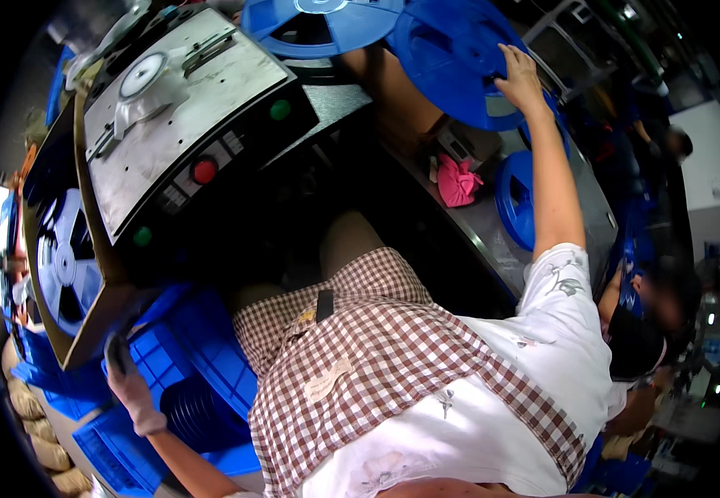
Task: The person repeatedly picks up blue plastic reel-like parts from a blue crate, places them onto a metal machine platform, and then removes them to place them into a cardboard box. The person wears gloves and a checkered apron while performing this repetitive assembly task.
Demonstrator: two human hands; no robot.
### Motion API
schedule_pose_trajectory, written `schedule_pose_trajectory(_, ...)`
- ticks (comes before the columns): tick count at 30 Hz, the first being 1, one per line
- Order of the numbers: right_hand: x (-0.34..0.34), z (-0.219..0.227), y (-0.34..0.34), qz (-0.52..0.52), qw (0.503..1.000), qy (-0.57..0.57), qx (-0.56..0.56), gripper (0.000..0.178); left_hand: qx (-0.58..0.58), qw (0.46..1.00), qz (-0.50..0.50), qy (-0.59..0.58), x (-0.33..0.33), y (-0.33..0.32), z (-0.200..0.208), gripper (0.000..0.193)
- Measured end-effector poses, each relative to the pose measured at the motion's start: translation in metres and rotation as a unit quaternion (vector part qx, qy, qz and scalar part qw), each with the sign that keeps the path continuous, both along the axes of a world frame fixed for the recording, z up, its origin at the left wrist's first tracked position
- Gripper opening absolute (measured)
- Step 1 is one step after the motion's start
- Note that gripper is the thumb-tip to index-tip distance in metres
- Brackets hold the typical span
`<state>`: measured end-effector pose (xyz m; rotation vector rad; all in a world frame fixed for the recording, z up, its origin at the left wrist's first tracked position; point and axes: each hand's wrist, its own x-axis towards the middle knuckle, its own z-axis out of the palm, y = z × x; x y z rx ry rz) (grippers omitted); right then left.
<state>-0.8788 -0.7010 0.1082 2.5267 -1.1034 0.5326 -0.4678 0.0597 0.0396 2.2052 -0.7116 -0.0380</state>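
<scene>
My bare right hand [519, 79] reaches far forward to a large blue plastic reel [439, 50]. Its thumb and fingers are bent against the reel's face beside a cut-out, gripping it. The reel leans above a brown cardboard box. My left hand [133, 390] wears a pale glove with dark fingertips. It is low on the left, over a blue plastic crate [210, 344], with its fingers stretched out and nothing visible in them. Coiled black rings [202, 411] lie in the crate. Close by, a cardboard carton [94, 274] holds a light blue reel [65, 261].
A metal-topped machine [202, 91] with a red button [204, 172] and green buttons stands ahead on the left. Another blue reel [323, 29] is behind it. On the right bench [493, 241] lie a pink cloth bundle [458, 180] and more blue reels. People are at the far right.
</scene>
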Motion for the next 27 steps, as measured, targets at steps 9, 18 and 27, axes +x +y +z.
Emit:
schedule_pose_trajectory(9, -0.004, 0.016, -0.072, 0.095, 0.976, 0.188, 0.056, 0.098, 0.062, 0.97, 0.051, -0.229, 0.088, -0.044, 0.079, 0.027)
schedule_pose_trajectory(18, 0.015, 0.075, -0.003, 0.045, 0.982, 0.181, 0.015, 0.079, 0.416, 0.865, 0.275, 0.053, 0.215, -0.092, 0.068, 0.077)
schedule_pose_trajectory(27, -0.037, 0.079, 0.045, 0.132, 0.985, -0.104, 0.039, 0.065, 0.382, 0.835, 0.37, 0.14, 0.255, -0.09, 0.04, 0.067)
